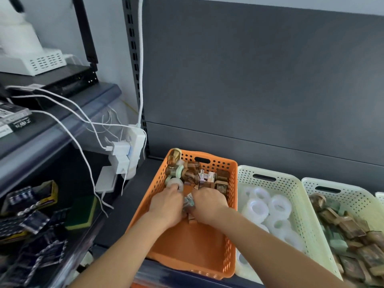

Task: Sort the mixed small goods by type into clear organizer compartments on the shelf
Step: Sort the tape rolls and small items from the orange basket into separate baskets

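Note:
An orange perforated basket (193, 244) stands on the shelf with mixed small goods (195, 175) piled at its far end: brown tape rolls, clear tape rolls and small packets. Both hands are inside it. My left hand (166, 206) reaches into the pile with curled fingers next to a clear tape roll (175, 183). My right hand (208, 204) is curled over small packets (189, 201) that lie between the two hands. What each hand actually holds is hidden under the fingers.
A pale green basket (299, 196) of clear tape rolls stands right of the orange one. Further right, another pale basket (372, 202) holds brown packaged goods. A white power strip (133, 150) with cables hangs at left, beside a dark shelf of packaged items (29, 215).

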